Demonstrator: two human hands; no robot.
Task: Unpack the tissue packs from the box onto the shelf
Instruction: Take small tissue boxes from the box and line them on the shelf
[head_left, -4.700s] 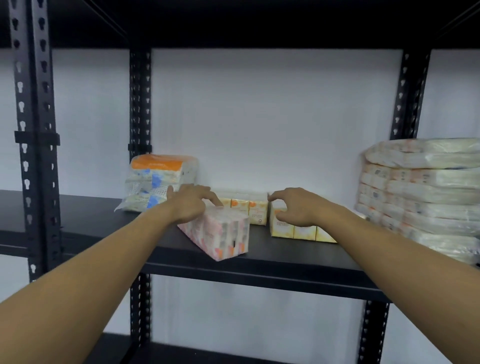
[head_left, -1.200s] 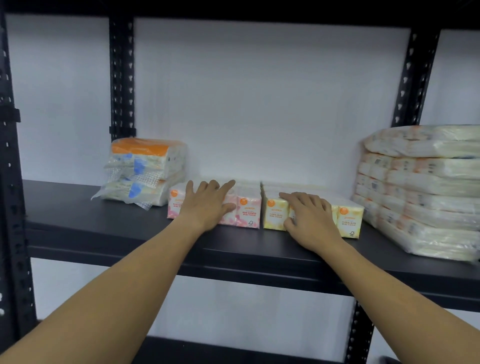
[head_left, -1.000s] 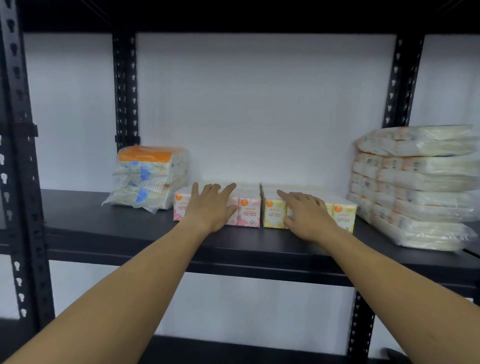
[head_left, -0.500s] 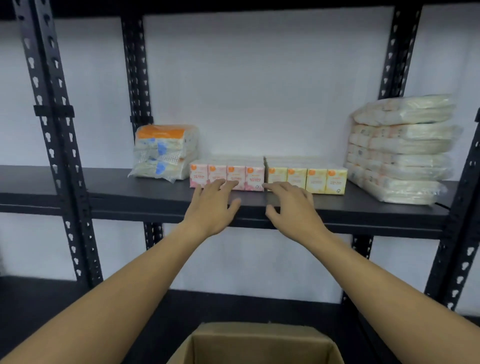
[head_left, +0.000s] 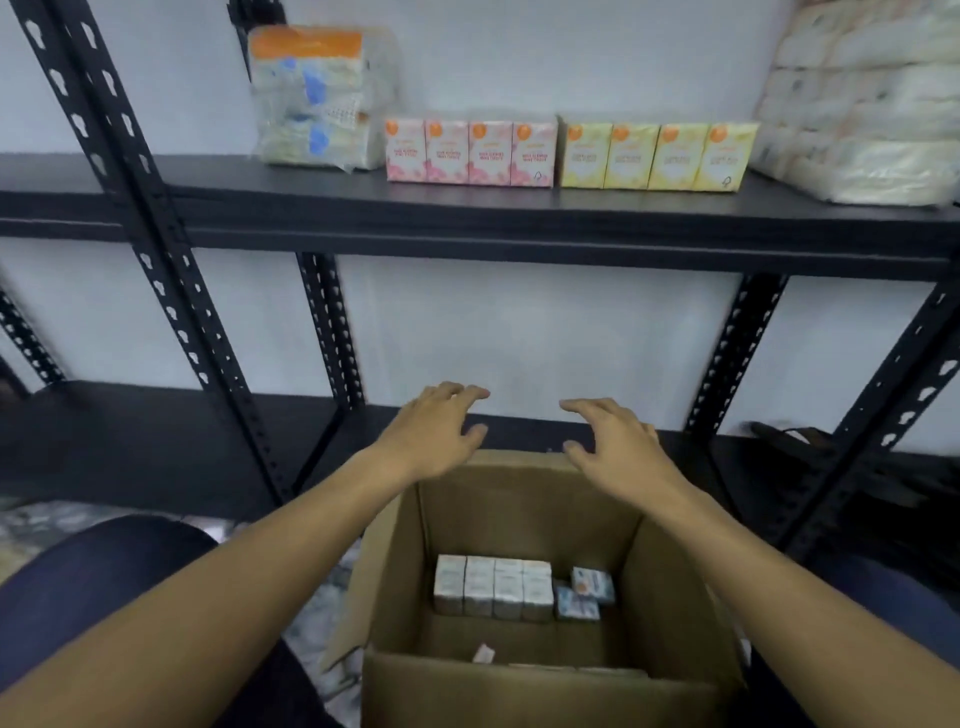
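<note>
An open cardboard box (head_left: 395, 587) stands on the floor in front of me. On its bottom lie a white-grey tissue pack (head_left: 492, 587) and a smaller blue one (head_left: 583, 592). My left hand (head_left: 435, 431) and my right hand (head_left: 613, 441) hover empty over the box's far rim, fingers spread. On the black shelf (head_left: 467, 218) above, a pink tissue pack (head_left: 470, 151) and a yellow tissue pack (head_left: 655, 155) stand side by side.
A clear-wrapped bundle with an orange top (head_left: 319, 98) sits left of the pink pack. A tall stack of white wrapped packs (head_left: 862, 104) fills the shelf's right end. Black perforated uprights (head_left: 135, 218) frame the bay. My knees flank the box.
Both hands have left the packs on the shelf and dropped to the box's far rim. My view has tilted down, bringing the box's inside into sight.
</note>
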